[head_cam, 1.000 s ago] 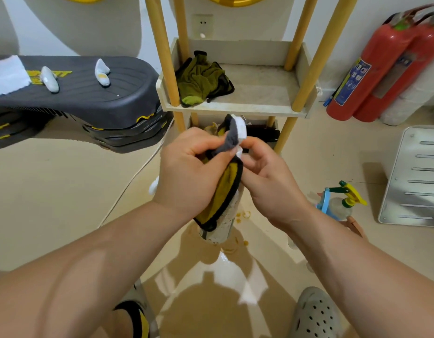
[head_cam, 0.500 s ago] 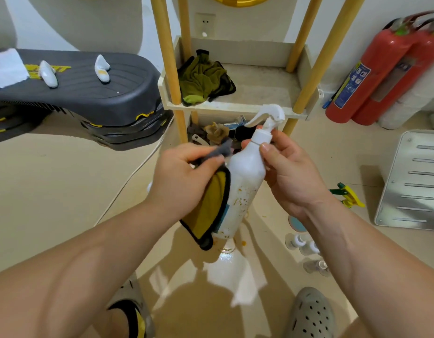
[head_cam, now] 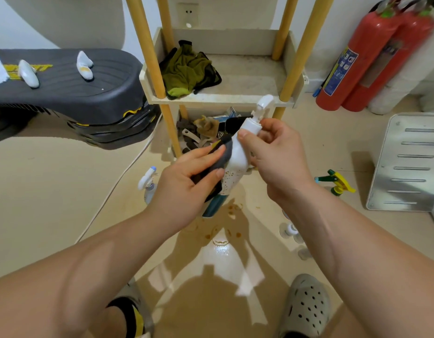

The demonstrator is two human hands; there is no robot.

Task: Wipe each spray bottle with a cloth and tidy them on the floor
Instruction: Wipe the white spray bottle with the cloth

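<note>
A white spray bottle (head_cam: 238, 162) speckled with brown spots is held up in front of me, nozzle pointing up and away. My right hand (head_cam: 277, 157) grips its neck just under the trigger head. My left hand (head_cam: 186, 184) holds a dark grey cloth with yellow edging (head_cam: 223, 154) and presses it round the bottle's left side. On the floor stand a small bottle with a white and blue head (head_cam: 147, 181) at the left and a green and yellow trigger bottle (head_cam: 336, 182) at the right.
A wooden-post shelf rack (head_cam: 247, 79) stands ahead with an olive cloth (head_cam: 186, 69) on it and clutter below. Two red fire extinguishers (head_cam: 372, 57) lean at the right, beside a metal tray (head_cam: 411, 164). Small clear bottles (head_cam: 290, 230) and brown stains (head_cam: 225, 230) are on the floor.
The cloth slid off the nozzle and down onto the bottle's body. My right hand shifted up to grip the neck, and the bottle now stands more upright.
</note>
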